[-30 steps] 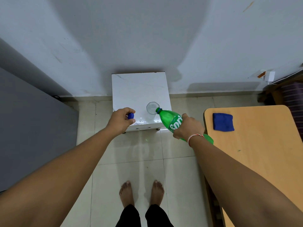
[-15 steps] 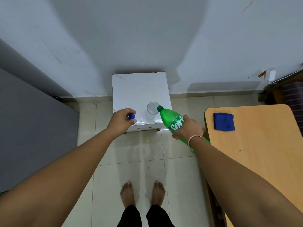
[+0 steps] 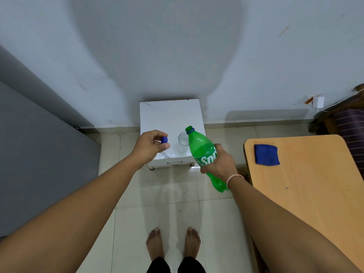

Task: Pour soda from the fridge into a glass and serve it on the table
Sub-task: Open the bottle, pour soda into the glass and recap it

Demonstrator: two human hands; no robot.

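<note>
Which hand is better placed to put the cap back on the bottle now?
Probably the left hand: it pinches the blue cap beside the open bottle neck, while the right hand grips the green Sprite bottle.

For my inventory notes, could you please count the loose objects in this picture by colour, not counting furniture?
Blue: 2, the cap pinched by the left hand and the folded cloth on the wooden table
Green: 1, the soda bottle gripped by the right hand
Clear: 1, the glass on the white stand
Total: 4
</note>
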